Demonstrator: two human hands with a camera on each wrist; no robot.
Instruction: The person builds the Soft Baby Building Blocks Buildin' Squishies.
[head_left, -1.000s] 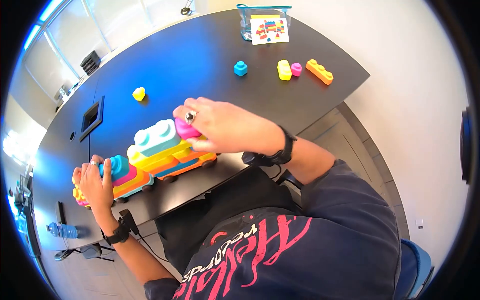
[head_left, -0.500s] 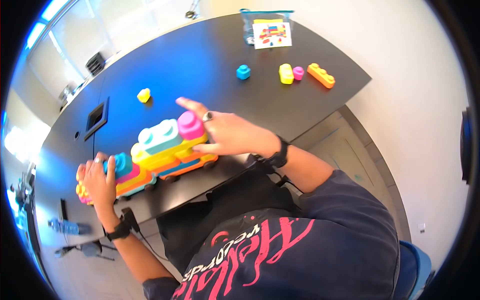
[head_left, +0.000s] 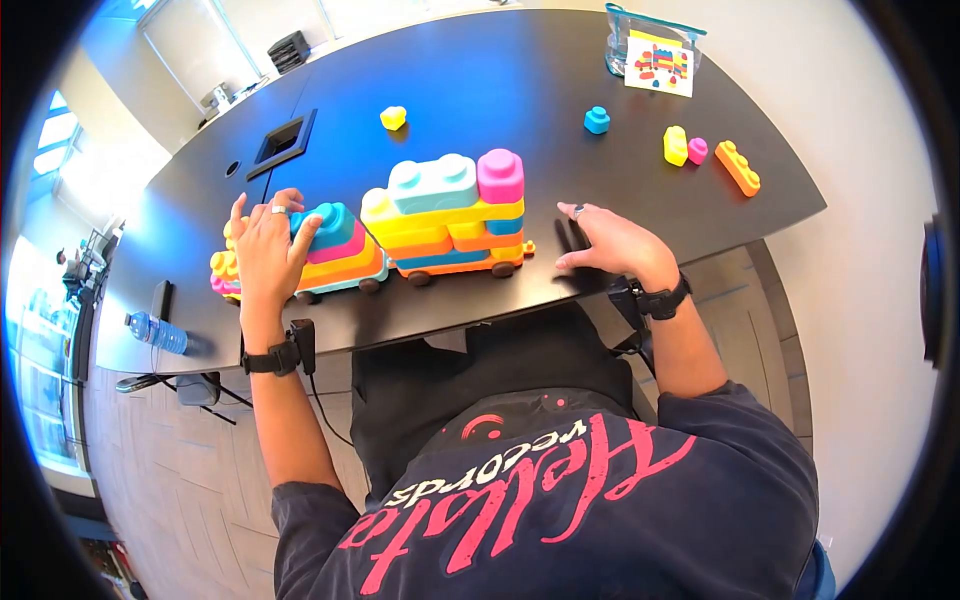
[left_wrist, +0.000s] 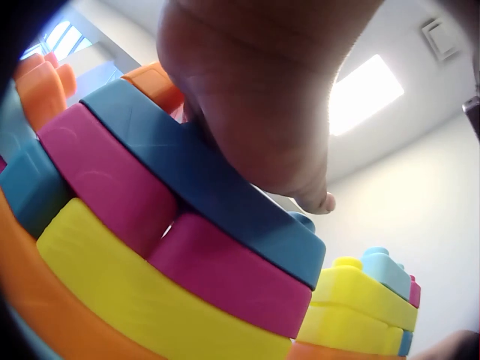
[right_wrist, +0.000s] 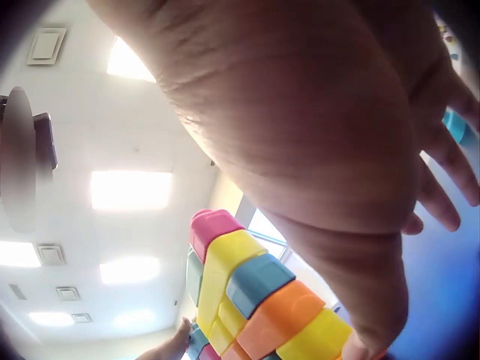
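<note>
Two joined wheeled cars of stacked toy blocks stand along the table's near edge. My left hand (head_left: pixel 268 250) rests over the left car, its thumb lying along the blue block (left_wrist: pixel 202 169) on top. That block sits on magenta blocks (left_wrist: pixel 232 274) above a long yellow block (left_wrist: pixel 150 289). A light-blue block (head_left: pixel 433 184) and a pink block (head_left: pixel 500 176) top the right car, above a long yellow block (head_left: pixel 440 222). My right hand (head_left: pixel 620 243) is just right of this car, fingers spread and holding nothing, close over the table.
Farther back lie a loose yellow block (head_left: pixel 393 118) and a blue one (head_left: pixel 597 120). At right are a yellow block (head_left: pixel 675 146), a small pink block (head_left: pixel 698 151) and an orange block (head_left: pixel 738 168). A clear bag (head_left: pixel 620 55) with a picture card (head_left: pixel 659 67) stands behind; a water bottle (head_left: pixel 158 332) is left.
My right hand has let go of the pink block on the right car and moved away to its right. The left hand stays on the left car. The head view has shifted.
</note>
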